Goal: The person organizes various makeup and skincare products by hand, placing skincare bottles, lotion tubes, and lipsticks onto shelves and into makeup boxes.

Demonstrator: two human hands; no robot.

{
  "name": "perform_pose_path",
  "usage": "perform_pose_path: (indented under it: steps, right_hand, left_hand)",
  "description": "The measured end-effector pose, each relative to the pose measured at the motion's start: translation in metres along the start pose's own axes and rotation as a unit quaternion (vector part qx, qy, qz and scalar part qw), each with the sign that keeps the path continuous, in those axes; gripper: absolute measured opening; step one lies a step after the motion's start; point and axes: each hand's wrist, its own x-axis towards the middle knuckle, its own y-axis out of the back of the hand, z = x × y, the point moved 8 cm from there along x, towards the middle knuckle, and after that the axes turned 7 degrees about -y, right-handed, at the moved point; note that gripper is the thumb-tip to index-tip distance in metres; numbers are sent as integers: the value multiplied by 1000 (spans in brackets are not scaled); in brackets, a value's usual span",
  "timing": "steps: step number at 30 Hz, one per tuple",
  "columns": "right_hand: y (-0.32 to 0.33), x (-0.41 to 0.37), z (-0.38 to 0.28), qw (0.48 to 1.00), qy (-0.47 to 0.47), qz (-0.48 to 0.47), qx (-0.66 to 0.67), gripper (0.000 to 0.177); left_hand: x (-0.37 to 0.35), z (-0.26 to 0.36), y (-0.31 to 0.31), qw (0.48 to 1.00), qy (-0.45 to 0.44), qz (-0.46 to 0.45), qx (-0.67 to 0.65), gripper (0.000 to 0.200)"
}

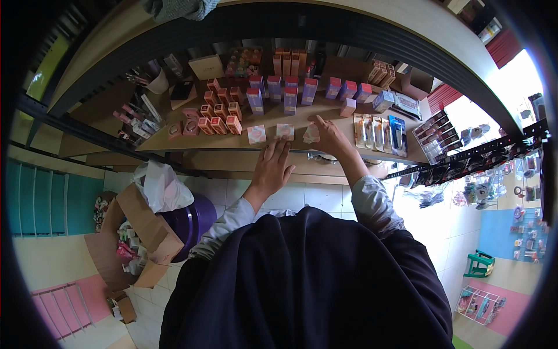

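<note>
Three small flat pink-and-white packets lie in a row near the front edge of the wooden shelf (192,141). With fingers stretched out, my left hand (271,168) touches the lower edge of the middle packet (285,130). The left packet (256,134) lies apart from both hands. My right hand (333,138) is over the right side of the third packet (310,134), its index finger extended; its other fingers are partly hidden. Behind the packets stand purple boxes with red tops (290,100) and a block of orange-brown boxes (218,124).
Carded tubes (372,132), a small pink box (348,107) and a display rack (435,136) are on the right. A cup of brushes (157,82) stands at left. The dark upper shelf edge (302,22) spans overhead. Below left are an open carton (139,224) and a purple bin (195,221).
</note>
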Motion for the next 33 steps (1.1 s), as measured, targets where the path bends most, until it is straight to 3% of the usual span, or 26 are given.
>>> perform_pose_path:
  steps: [4,8,12,16,20,23,27,33]
  right_hand:
    - [0,2,14,1000,-21,4,11,68]
    - [14,2,22,997,-39,71,4,62]
    - [47,-7,-2,995,-57,74,48,55]
    - [40,-17,-42,993,46,105,-19,54]
    - [6,-17,-120,991,56,18,117,34]
    - [-40,-21,-181,982,145,-40,118,23]
    - [-99,-16,-245,973,159,-108,131,14]
    - [-175,-14,-345,951,218,-181,127,16]
  left_hand:
    - [-7,12,16,1000,-27,11,-3,59]
    - [-46,10,28,998,-27,7,-58,57]
    - [-119,-21,29,994,71,26,-83,55]
    - [-196,-53,34,981,174,71,-54,55]
    - [-264,-71,73,954,282,104,-17,54]
    - [-314,-85,103,922,366,120,32,53]
    - [-382,-109,151,876,444,169,76,53]
    - [-519,-163,207,799,535,226,157,49]
